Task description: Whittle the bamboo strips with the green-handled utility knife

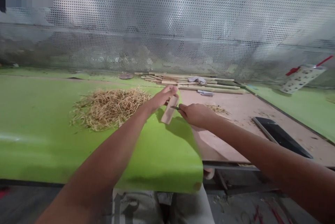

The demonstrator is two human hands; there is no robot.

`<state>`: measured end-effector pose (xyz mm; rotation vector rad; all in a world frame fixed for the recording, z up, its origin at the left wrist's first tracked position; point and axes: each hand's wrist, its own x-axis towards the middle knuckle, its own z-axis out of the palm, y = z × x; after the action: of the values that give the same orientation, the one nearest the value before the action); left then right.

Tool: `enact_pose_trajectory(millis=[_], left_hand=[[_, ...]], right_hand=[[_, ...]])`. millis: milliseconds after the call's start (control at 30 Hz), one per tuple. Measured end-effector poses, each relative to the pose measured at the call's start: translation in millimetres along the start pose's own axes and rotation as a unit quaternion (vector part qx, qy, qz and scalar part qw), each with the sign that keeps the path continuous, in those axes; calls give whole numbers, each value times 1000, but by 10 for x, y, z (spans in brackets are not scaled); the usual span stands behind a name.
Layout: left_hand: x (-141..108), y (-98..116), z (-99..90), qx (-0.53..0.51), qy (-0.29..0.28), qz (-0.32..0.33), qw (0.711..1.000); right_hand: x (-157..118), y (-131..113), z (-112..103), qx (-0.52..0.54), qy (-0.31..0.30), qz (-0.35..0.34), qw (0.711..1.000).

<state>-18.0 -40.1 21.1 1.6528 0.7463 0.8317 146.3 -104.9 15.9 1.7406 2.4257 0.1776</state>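
My left hand [165, 97] is closed around the upper end of a short flat piece of wood [169, 113], which slants over the green mat [154, 147]. In my right hand [195, 114] is the handle of a small knife [175, 107], and its dark blade lies across the face of the wood. The handle itself is mostly hidden by my fingers. Left of my hands, a heap of thin, pale, stringy strands [110, 107] spreads over the mat.
Wooden sticks [222, 89] and folded paper [196, 80] lie along the back, before a perforated metal screen [167, 21]. At right, a smartphone [280, 136] rests on the bare board [214, 140]. Beyond it tilts a patterned cup [302, 79] with a red straw.
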Motion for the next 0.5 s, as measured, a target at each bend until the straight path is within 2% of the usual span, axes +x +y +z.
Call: enact_pose_trajectory(millis=[100, 200, 267, 333, 400, 500], left_hand=[[-71, 8, -105, 72, -32, -133, 988], [-78, -26, -177, 153, -60, -187, 968], [-58, -47, -196, 176, -70, -190, 963], [-30, -45, -189, 161, -50, -176, 970], [-3, -18, -159, 127, -3, -141, 982], [21, 24, -92, 77, 61, -72, 993]], right_hand=[[-6, 5, 111, 1, -7, -5, 1000], [-16, 16, 154, 0, 8, 7, 1000], [-8, 44, 113, 36, 27, 29, 999], [23, 85, 33, 112, 70, 61, 989], [80, 122, -50, 206, 124, 89, 966], [205, 137, -128, 351, 160, 110, 916]])
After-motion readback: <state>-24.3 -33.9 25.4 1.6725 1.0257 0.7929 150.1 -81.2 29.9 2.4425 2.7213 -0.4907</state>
